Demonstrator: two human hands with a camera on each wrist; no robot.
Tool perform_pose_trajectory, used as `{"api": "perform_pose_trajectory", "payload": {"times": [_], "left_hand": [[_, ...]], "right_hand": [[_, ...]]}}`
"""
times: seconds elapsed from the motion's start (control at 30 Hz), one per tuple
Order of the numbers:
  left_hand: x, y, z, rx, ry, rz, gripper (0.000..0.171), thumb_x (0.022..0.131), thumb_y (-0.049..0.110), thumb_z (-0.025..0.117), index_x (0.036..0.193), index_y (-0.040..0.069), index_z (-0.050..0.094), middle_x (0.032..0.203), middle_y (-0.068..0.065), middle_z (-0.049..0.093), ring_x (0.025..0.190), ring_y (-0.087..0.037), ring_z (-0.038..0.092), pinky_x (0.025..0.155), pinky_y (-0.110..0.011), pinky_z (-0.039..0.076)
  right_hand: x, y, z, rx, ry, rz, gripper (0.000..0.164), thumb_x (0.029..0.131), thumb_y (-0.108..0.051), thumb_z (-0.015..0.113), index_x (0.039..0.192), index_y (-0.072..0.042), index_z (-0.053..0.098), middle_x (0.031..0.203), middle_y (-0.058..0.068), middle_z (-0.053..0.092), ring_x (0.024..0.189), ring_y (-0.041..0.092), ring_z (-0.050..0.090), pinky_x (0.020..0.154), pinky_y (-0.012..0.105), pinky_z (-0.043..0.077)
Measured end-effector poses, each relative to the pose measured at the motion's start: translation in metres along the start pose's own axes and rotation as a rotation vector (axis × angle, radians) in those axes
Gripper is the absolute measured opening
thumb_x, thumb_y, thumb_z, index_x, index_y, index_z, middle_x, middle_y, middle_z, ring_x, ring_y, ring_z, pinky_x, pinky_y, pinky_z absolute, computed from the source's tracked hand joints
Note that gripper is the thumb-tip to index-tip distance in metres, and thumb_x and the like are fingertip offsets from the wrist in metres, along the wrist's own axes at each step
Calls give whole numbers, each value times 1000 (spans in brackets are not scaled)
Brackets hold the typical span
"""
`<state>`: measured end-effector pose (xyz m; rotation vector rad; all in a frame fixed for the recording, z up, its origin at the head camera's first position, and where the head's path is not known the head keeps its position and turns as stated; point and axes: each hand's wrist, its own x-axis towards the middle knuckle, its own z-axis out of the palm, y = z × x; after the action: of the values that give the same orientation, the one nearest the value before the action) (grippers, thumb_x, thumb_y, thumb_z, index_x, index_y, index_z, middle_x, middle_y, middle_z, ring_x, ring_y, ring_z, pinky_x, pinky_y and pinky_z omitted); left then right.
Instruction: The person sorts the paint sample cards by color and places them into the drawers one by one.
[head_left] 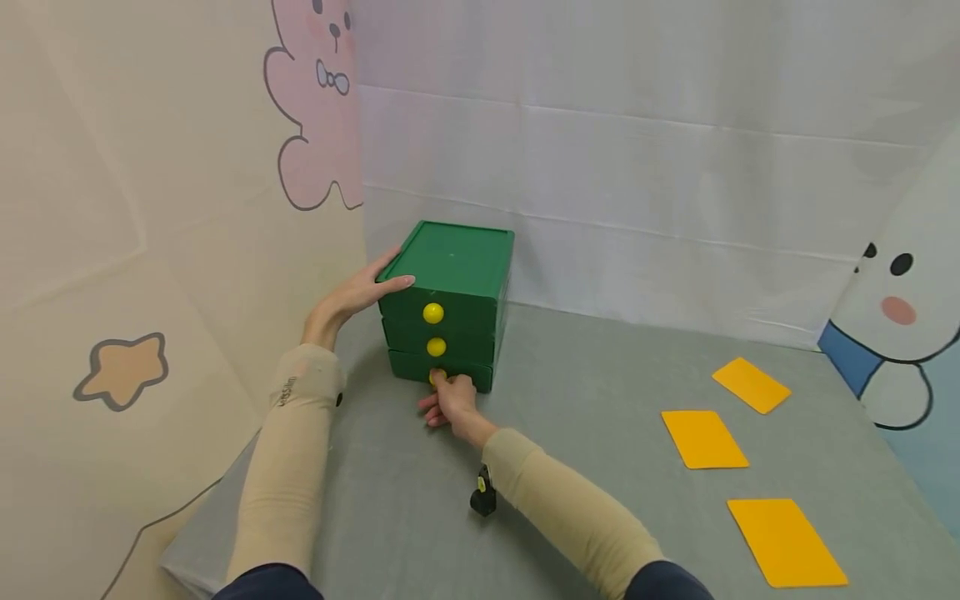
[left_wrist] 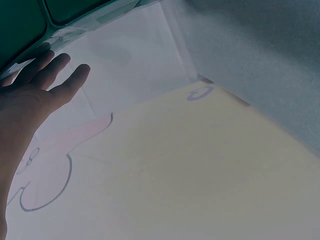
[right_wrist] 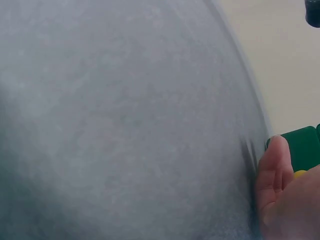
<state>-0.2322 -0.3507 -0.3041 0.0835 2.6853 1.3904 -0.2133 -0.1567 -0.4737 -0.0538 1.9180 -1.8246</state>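
A green box of three drawers [head_left: 456,258] stands on the grey table, a round yellow knob on each drawer front. Its drawers all look pushed in. My left hand [head_left: 356,293] rests at the top left edge, thumb lying over the front of the lid and fingers along the side; the left wrist view shows those fingers spread against the green wall. Down at the lowest drawer [head_left: 408,365], my right hand [head_left: 454,402] pinches the bottom knob [head_left: 437,377], which the thumb and fingers partly cover. A bit of yellow knob [right_wrist: 299,174] also shows beside the hand in the right wrist view.
Three orange-yellow cards [head_left: 705,439] lie spread on the right part of the table [head_left: 585,400]. A white curtain [head_left: 637,167] hangs close behind the box, and a cream cloth wall [head_left: 187,250] with printed figures borders the left side.
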Motion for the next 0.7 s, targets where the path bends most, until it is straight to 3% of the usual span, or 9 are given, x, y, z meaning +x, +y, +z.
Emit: {"api": "perform_pose_trajectory", "payload": {"times": [0.3,0.5,0.7], "left_hand": [[22,-26,2,-2,26,40,84,93,52,55,156,34,3,164,4,-1,152,-27,-2,119,-62,10],[25,-32,1,4,34,41,84,91,58,54,155,39,3,164,5,-1,152,-29,0,117,-65,12],[24,-33,1,6,38,38,83,91,56,54,155,40,4,164,6,-1,152,-28,0,117,-65,12]], "right_hand": [[-8,4,-1,-96,2,-81,51,100,-38,49,105,12,60,77,22,73,36,9,53,39,28,51],[-13,10,0,-163,-17,-130,52,100,-40,49,100,11,59,75,21,73,34,11,53,39,31,52],[-20,15,2,-166,-42,-124,50,99,-41,50,101,9,58,72,19,73,34,13,53,38,31,51]]}}
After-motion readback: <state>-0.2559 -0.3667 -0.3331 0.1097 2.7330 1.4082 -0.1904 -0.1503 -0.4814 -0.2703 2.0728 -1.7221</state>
